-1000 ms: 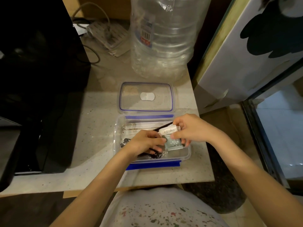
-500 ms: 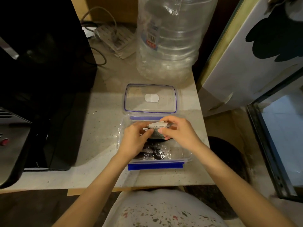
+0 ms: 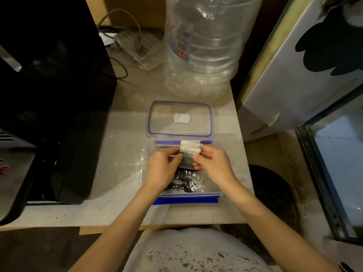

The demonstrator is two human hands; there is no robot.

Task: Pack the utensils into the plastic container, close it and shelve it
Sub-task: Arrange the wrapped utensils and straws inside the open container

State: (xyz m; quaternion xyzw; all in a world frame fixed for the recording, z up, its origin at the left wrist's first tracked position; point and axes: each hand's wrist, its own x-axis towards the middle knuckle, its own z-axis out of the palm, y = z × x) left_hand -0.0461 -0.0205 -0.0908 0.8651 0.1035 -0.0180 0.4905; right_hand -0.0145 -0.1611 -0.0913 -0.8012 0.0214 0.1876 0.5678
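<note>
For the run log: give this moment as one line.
stage: packing | left hand and right hand: pinching sachets over container | lid: off, behind container

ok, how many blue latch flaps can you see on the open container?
2. One blue latch flap runs along the near edge of the container; the other lies on the far edge, by the lid, partly behind the sachets. Side flaps, if any, aren't visible.

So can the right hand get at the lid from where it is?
Probably yes. The lid lies flat on the counter just behind the container, nothing covering it. But the right hand is pinching the sachets together with the left hand.
</note>
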